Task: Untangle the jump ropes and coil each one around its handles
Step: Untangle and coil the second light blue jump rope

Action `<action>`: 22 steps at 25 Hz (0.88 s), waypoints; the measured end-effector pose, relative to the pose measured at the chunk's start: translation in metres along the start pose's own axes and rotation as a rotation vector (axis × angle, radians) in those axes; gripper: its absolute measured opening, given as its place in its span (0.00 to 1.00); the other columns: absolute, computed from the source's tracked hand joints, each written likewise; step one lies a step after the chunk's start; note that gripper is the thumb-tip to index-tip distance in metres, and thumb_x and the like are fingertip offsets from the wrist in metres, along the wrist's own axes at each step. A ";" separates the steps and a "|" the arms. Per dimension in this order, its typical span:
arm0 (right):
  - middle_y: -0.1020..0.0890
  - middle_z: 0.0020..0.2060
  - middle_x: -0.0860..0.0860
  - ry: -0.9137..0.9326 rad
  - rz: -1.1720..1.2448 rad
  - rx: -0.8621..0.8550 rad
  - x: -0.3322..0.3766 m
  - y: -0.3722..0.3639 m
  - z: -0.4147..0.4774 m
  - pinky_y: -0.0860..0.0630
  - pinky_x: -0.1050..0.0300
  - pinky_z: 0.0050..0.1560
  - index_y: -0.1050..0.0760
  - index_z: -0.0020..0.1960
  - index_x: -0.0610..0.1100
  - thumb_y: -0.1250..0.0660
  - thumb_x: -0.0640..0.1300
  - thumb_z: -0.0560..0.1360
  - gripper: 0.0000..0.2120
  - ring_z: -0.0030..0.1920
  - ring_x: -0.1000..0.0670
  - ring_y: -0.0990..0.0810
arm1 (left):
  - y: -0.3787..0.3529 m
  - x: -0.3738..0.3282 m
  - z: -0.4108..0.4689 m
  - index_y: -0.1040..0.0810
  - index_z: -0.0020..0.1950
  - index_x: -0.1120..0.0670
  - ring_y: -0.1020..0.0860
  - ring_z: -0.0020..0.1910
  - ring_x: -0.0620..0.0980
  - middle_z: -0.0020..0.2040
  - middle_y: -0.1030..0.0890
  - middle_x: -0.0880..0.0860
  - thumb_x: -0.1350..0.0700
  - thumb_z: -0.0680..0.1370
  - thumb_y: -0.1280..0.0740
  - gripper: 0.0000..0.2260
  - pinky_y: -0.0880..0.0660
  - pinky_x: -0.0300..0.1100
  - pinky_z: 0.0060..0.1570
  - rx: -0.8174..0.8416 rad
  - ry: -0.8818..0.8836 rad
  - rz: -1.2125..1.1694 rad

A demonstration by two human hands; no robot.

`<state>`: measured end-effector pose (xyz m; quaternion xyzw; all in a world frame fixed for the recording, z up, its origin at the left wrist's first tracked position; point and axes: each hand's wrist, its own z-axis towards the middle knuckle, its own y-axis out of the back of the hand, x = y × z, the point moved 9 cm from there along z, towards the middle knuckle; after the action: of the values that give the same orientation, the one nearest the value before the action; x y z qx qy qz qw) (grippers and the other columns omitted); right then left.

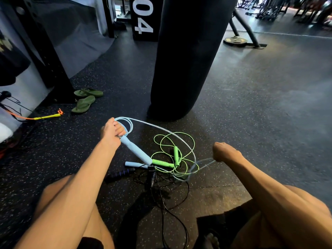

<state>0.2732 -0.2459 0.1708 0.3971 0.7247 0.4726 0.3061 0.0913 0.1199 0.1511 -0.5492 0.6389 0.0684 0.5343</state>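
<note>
Floor [260,105]: dark speckled rubber; everything I see sits on it, and I look down between bare knees.
Punching bag [188,60]: black, upright, its lower end just beyond the rope pile.
Numbered box [143,18]: black with a white "04", behind the bag to the left.
Blue rope [161,129]: the pale cord arcs from my left hand across the pile to my right hand, off the floor. A few small loops are gathered at the left hand.
Green rope [186,141]: loose loops on the floor between my hands, with both green handles lying inside them. The blue cord crosses over it.
Black rope [161,194]: thin cord trailing from the pile toward me, its dark handle [119,175] flat on the floor.
Flip-flops [84,103]: a green pair, well left of the pile.
Blue handle [134,150]: held up at a slant, its lower end over the pile.
Second blue handle [133,164]: on the floor, just under the first.
Left hand [112,131]: fingers wrapped round the blue handle's top and the gathered loops.
Right hand [222,151]: a closed fist gripping the blue cord.
Yellow handle [47,116]: far left, with an orange cord attached.
</note>
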 end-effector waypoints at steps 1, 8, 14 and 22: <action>0.20 0.39 0.44 -0.008 0.006 0.031 0.001 -0.002 -0.004 0.19 0.51 0.53 0.23 0.56 0.34 0.39 0.33 0.78 0.09 0.49 0.44 0.17 | -0.012 0.007 -0.006 0.41 0.32 0.52 0.45 0.13 0.42 0.16 0.43 0.45 0.53 0.83 0.47 0.19 0.47 0.35 0.15 0.081 0.048 0.035; 0.22 0.61 0.38 0.196 0.256 -0.059 0.053 0.010 0.010 0.23 0.46 0.59 0.34 0.69 0.40 0.34 0.42 0.76 0.23 0.60 0.38 0.22 | -0.091 0.047 -0.069 0.40 0.31 0.52 0.45 0.17 0.42 0.20 0.43 0.45 0.52 0.83 0.44 0.20 0.45 0.36 0.19 0.540 0.199 0.306; 0.21 0.63 0.42 0.457 0.678 -0.030 0.113 0.016 0.003 0.26 0.44 0.66 0.34 0.72 0.45 0.28 0.49 0.72 0.31 0.63 0.46 0.21 | -0.124 0.066 -0.113 0.39 0.30 0.52 0.48 0.20 0.43 0.22 0.46 0.45 0.51 0.82 0.44 0.20 0.45 0.36 0.21 0.778 0.331 0.292; 0.17 0.40 0.36 0.308 1.220 0.451 0.134 -0.014 -0.027 0.24 0.48 0.44 0.26 0.48 0.37 0.47 0.54 0.84 0.22 0.41 0.40 0.19 | -0.130 0.035 -0.094 0.30 0.41 0.55 0.40 0.25 0.44 0.28 0.37 0.47 0.53 0.83 0.47 0.13 0.37 0.38 0.32 0.739 0.173 -0.118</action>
<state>0.1803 -0.1448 0.1585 0.7182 0.4866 0.4492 -0.2136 0.1410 -0.0152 0.2288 -0.3595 0.6305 -0.2441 0.6432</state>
